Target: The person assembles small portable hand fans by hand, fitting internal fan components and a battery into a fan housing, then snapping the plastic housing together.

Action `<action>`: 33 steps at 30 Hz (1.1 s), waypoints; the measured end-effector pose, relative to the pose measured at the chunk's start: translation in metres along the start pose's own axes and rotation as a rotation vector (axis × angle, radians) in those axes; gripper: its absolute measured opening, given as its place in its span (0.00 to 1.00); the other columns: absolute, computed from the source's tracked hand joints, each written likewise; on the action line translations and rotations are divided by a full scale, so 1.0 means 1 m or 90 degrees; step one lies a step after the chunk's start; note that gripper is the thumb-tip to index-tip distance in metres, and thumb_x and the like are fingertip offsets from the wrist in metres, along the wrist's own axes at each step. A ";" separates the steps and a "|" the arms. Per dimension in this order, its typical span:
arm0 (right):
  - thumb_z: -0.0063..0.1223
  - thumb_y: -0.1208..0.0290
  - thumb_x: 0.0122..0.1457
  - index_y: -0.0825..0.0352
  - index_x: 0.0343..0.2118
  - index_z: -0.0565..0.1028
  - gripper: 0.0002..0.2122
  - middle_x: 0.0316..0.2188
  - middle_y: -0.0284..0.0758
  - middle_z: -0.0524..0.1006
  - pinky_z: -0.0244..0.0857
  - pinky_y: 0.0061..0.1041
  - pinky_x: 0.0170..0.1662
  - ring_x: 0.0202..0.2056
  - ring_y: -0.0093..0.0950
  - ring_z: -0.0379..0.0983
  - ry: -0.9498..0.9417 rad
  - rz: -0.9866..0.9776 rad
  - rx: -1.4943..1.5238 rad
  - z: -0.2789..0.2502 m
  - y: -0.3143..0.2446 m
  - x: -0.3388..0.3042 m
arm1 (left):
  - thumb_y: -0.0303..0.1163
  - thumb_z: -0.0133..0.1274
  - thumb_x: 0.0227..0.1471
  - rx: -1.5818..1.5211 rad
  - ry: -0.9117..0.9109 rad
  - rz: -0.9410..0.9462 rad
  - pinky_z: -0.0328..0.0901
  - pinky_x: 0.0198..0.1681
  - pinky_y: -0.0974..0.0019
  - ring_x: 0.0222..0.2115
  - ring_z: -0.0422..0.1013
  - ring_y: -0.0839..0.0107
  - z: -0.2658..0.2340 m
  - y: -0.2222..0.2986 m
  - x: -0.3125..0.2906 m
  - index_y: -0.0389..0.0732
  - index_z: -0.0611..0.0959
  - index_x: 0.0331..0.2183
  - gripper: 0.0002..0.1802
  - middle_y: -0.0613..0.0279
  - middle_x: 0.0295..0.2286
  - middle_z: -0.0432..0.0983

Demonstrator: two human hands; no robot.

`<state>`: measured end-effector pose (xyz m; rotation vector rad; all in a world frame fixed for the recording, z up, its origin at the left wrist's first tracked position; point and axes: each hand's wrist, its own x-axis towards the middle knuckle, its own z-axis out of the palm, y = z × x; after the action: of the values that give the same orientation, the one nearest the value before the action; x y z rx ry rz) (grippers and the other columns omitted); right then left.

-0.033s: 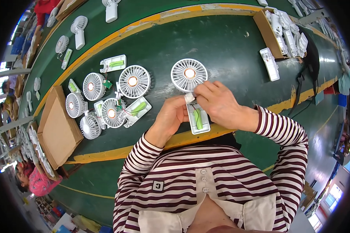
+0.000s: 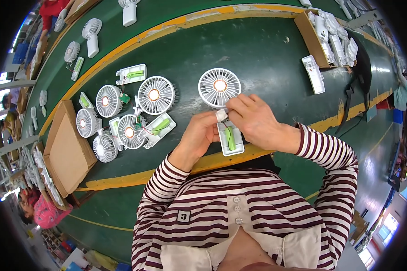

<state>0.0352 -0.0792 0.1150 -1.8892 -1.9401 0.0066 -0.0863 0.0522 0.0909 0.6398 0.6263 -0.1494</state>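
At the near side of the bench lies a white handheld fan in parts. Its round fan head (image 2: 220,87) faces up, and its handle half (image 2: 231,141) holds a green battery with thin wires. My left hand (image 2: 198,134) is closed at the handle's upper left edge, its thumb tip wrapped in white at the neck. My right hand (image 2: 253,118) is closed too, finger and thumb pinching where head and handle meet. The fingers cover what exactly lies between them there.
Several partly assembled fans (image 2: 154,95) with batteries and wires sit to the left, beside a cardboard tray (image 2: 69,151). At the right stand a cardboard box (image 2: 311,41) of white fan parts, a loose white handle shell (image 2: 313,75) and a black cable (image 2: 348,106). Beyond the yellow edge more fans (image 2: 92,38) lie.
Hardly anything differs. Both hands stay at the neck of the fan, and the left thumb tip shifts very slightly.
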 end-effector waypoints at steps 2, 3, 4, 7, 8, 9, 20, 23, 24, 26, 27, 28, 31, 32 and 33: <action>0.51 0.75 0.36 0.67 0.18 0.68 0.05 0.25 0.34 0.65 0.57 0.25 0.30 0.30 0.30 0.63 0.012 0.033 -0.014 0.003 -0.001 -0.003 | 0.32 0.48 0.50 0.047 0.002 -0.011 0.70 0.31 0.67 0.28 0.73 0.72 -0.002 -0.002 0.003 0.33 0.75 0.35 0.13 0.59 0.29 0.74; 0.51 0.75 0.36 0.67 0.18 0.68 0.05 0.24 0.34 0.66 0.58 0.26 0.29 0.28 0.30 0.64 0.007 0.058 -0.013 0.005 -0.001 -0.005 | 0.31 0.49 0.49 0.051 0.007 -0.018 0.70 0.31 0.67 0.28 0.72 0.72 -0.003 -0.003 0.004 0.32 0.75 0.35 0.12 0.60 0.29 0.74; 0.51 0.75 0.37 0.67 0.19 0.68 0.05 0.23 0.34 0.67 0.58 0.27 0.28 0.27 0.31 0.66 0.003 0.083 -0.012 0.007 -0.001 -0.007 | 0.29 0.50 0.49 0.056 0.013 -0.025 0.70 0.32 0.68 0.28 0.72 0.73 -0.003 -0.004 0.004 0.32 0.75 0.35 0.12 0.60 0.29 0.74; 0.51 0.77 0.37 0.67 0.20 0.68 0.06 0.22 0.35 0.68 0.61 0.30 0.26 0.25 0.32 0.68 -0.023 0.111 0.040 0.009 0.000 -0.009 | 0.30 0.50 0.49 0.092 0.015 -0.040 0.69 0.32 0.68 0.28 0.72 0.73 -0.006 -0.008 0.007 0.32 0.75 0.35 0.12 0.60 0.29 0.74; 0.51 0.77 0.37 0.67 0.20 0.68 0.06 0.22 0.35 0.68 0.61 0.30 0.26 0.25 0.32 0.68 -0.023 0.115 0.041 0.010 0.002 -0.009 | 0.30 0.50 0.49 0.093 0.015 -0.044 0.69 0.32 0.68 0.28 0.72 0.73 -0.005 -0.008 0.008 0.32 0.75 0.35 0.12 0.60 0.29 0.74; 0.51 0.77 0.37 0.67 0.21 0.68 0.06 0.22 0.36 0.69 0.62 0.31 0.26 0.25 0.33 0.68 -0.028 0.121 0.059 0.012 0.003 -0.010 | 0.30 0.50 0.49 0.094 0.020 -0.041 0.69 0.33 0.68 0.28 0.72 0.73 -0.004 -0.009 0.008 0.32 0.75 0.35 0.12 0.61 0.29 0.74; 0.50 0.80 0.36 0.67 0.21 0.67 0.06 0.22 0.36 0.69 0.62 0.32 0.25 0.24 0.36 0.68 -0.025 0.144 0.125 0.013 0.009 -0.012 | 0.29 0.48 0.50 0.092 0.050 -0.064 0.69 0.31 0.69 0.27 0.72 0.73 -0.003 -0.009 0.015 0.32 0.75 0.36 0.11 0.60 0.30 0.73; 0.49 0.81 0.38 0.68 0.22 0.68 0.06 0.22 0.37 0.70 0.63 0.33 0.26 0.25 0.38 0.68 -0.015 0.188 0.179 0.017 0.007 -0.013 | 0.28 0.48 0.50 0.101 0.053 -0.036 0.69 0.30 0.70 0.26 0.71 0.74 -0.004 -0.013 0.013 0.32 0.75 0.35 0.10 0.60 0.29 0.73; 0.49 0.80 0.40 0.69 0.25 0.69 0.06 0.22 0.37 0.70 0.63 0.32 0.27 0.25 0.36 0.69 0.001 0.212 0.203 0.018 0.007 -0.014 | 0.27 0.48 0.50 0.103 0.064 0.009 0.69 0.30 0.71 0.26 0.71 0.75 -0.003 -0.013 0.012 0.32 0.76 0.35 0.10 0.61 0.29 0.74; 0.49 0.79 0.42 0.69 0.28 0.70 0.07 0.23 0.37 0.71 0.64 0.30 0.27 0.25 0.34 0.70 0.019 0.234 0.225 0.017 0.002 -0.016 | 0.26 0.48 0.50 0.107 0.073 0.056 0.68 0.29 0.72 0.25 0.70 0.76 -0.002 -0.016 0.012 0.32 0.76 0.34 0.09 0.61 0.28 0.74; 0.49 0.78 0.43 0.69 0.31 0.70 0.10 0.24 0.36 0.70 0.64 0.29 0.28 0.24 0.32 0.69 0.053 0.334 0.348 0.015 -0.004 -0.017 | 0.26 0.49 0.50 0.095 0.073 0.133 0.67 0.29 0.74 0.25 0.70 0.77 -0.004 -0.020 0.015 0.32 0.76 0.34 0.09 0.62 0.28 0.74; 0.50 0.77 0.44 0.70 0.35 0.70 0.12 0.25 0.36 0.69 0.64 0.27 0.28 0.24 0.31 0.69 0.087 0.433 0.472 0.012 -0.009 -0.019 | 0.25 0.49 0.50 0.084 0.072 0.209 0.66 0.28 0.75 0.25 0.70 0.78 -0.007 -0.021 0.017 0.32 0.77 0.34 0.08 0.62 0.27 0.74; 0.54 0.77 0.46 0.73 0.44 0.64 0.20 0.27 0.34 0.67 0.62 0.20 0.27 0.25 0.22 0.64 0.145 0.483 0.458 0.030 -0.021 -0.022 | 0.23 0.50 0.49 0.116 0.093 0.308 0.65 0.32 0.75 0.28 0.70 0.77 -0.004 -0.022 0.017 0.31 0.75 0.37 0.10 0.61 0.30 0.75; 0.55 0.77 0.46 0.74 0.44 0.64 0.21 0.28 0.33 0.68 0.61 0.18 0.27 0.25 0.20 0.64 0.149 0.528 0.485 0.035 -0.023 -0.018 | 0.22 0.49 0.49 0.121 0.083 0.328 0.65 0.35 0.74 0.31 0.70 0.75 -0.008 -0.023 0.018 0.30 0.74 0.38 0.12 0.58 0.33 0.75; 0.55 0.77 0.46 0.74 0.44 0.64 0.21 0.28 0.33 0.68 0.61 0.18 0.27 0.25 0.20 0.64 0.153 0.531 0.484 0.039 -0.025 -0.017 | 0.22 0.50 0.49 0.133 0.085 0.346 0.65 0.36 0.73 0.32 0.70 0.75 -0.006 -0.022 0.017 0.30 0.74 0.38 0.12 0.57 0.33 0.74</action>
<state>-0.0005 -0.0855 0.0820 -1.8595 -0.7067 0.6301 -0.0822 0.0388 0.0654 1.0055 0.5478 0.3424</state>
